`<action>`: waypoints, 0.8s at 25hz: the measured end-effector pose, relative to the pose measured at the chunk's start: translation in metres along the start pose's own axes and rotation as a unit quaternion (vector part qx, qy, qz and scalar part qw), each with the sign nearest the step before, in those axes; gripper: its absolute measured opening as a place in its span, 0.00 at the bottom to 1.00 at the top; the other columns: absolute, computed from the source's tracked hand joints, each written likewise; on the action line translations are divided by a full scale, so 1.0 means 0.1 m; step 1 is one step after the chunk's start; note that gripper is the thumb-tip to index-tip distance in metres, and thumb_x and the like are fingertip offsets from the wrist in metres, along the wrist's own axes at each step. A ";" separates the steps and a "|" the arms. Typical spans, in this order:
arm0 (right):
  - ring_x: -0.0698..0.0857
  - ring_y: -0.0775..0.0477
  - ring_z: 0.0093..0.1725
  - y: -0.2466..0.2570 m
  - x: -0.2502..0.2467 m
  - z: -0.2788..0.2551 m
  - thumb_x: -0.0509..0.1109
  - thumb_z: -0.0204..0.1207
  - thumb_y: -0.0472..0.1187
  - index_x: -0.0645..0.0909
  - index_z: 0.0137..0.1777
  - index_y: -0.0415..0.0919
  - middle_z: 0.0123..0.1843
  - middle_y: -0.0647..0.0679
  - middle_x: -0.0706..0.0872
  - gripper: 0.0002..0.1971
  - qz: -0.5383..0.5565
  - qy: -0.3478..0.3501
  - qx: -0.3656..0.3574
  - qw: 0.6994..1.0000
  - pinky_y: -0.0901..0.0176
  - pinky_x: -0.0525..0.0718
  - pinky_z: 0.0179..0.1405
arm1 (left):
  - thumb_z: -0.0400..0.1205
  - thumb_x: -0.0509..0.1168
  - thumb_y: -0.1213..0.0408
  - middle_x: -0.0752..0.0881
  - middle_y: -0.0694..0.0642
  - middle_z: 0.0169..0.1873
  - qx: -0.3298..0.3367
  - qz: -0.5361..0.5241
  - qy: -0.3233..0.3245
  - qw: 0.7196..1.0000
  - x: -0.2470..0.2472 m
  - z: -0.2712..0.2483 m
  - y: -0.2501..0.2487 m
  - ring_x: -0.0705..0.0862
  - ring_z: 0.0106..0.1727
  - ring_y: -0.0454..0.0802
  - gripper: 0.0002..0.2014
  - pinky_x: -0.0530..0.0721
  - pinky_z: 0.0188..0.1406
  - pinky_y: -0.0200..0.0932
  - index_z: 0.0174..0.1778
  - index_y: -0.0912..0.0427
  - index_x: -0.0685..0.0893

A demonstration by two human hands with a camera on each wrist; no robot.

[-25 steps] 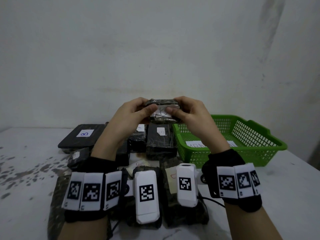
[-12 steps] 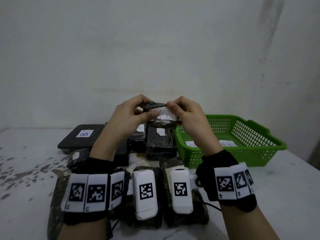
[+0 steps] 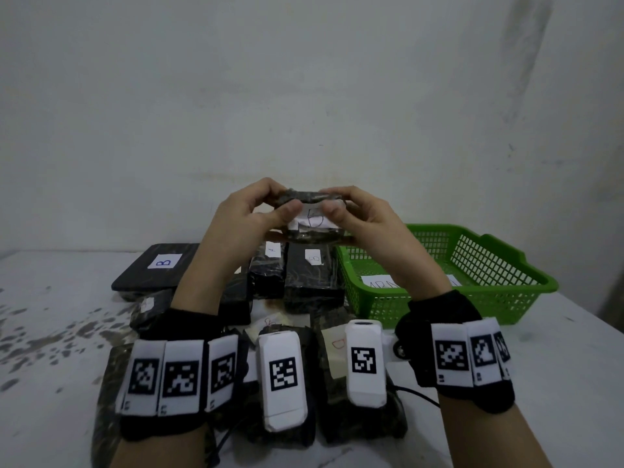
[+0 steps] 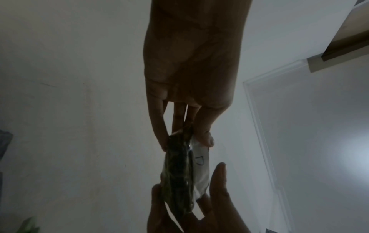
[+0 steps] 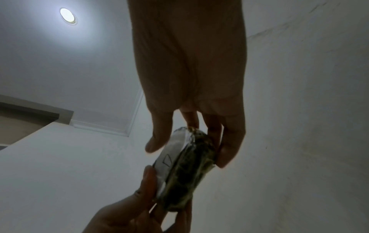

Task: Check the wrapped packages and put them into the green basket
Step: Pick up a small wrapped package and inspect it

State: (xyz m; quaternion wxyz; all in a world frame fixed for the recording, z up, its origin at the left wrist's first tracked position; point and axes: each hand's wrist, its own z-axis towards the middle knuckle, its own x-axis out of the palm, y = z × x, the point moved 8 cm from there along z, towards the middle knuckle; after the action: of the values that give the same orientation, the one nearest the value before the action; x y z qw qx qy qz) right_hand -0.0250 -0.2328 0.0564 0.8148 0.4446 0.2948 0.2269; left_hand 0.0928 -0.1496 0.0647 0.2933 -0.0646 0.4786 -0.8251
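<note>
Both hands pinch one package in the air, just left of the basket and above its rim: left hand on one end, right hand on the other. Since a moment ago it has tilted, label toward the person; checking continues, I think.

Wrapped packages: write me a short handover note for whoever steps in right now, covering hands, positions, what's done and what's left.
Left hand and right hand: both grip one small wrapped package by its ends, raised above the table, white label facing the person.
Green basket: on the right, holding only a paper sheet; no package inside.
Other packages: on the table, left of the basket.
Left: finish checking this one, put it in the basket, then the others.
</note>
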 end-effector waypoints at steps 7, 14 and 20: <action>0.85 0.50 0.42 -0.04 0.12 0.01 0.74 0.69 0.27 0.74 0.47 0.47 0.43 0.47 0.85 0.17 0.008 0.019 0.010 1.000 0.57 0.86 0.44 | 0.79 0.64 0.70 0.80 0.56 0.30 -0.050 -0.046 -0.025 0.997 -0.03 0.00 0.08 0.81 0.23 0.39 0.10 0.84 0.25 0.33 0.31 0.60 0.79; 0.87 0.44 0.51 -0.06 0.04 0.01 0.71 0.74 0.32 0.74 0.63 0.37 0.52 0.41 0.85 0.19 0.051 -0.018 0.034 0.998 0.47 0.87 0.54 | 0.78 0.66 0.58 0.86 0.53 0.48 -0.041 0.008 0.061 0.997 0.12 -0.02 0.07 0.87 0.44 0.46 0.14 0.86 0.41 0.39 0.59 0.46 0.77; 0.86 0.53 0.41 -0.01 0.07 -0.03 0.57 0.83 0.48 0.78 0.59 0.34 0.46 0.45 0.85 0.18 0.059 0.003 0.052 0.997 0.62 0.89 0.41 | 0.75 0.69 0.74 0.85 0.48 0.50 -0.009 0.041 0.059 0.997 0.06 -0.03 0.04 0.86 0.49 0.47 0.26 0.87 0.45 0.38 0.59 0.38 0.75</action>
State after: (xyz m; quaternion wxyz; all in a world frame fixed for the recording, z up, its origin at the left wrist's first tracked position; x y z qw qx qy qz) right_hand -0.0213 -0.2273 0.0521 0.7750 0.5025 0.2818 0.2598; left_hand 0.0883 -0.1523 0.0591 0.2971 0.0014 0.5048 -0.8105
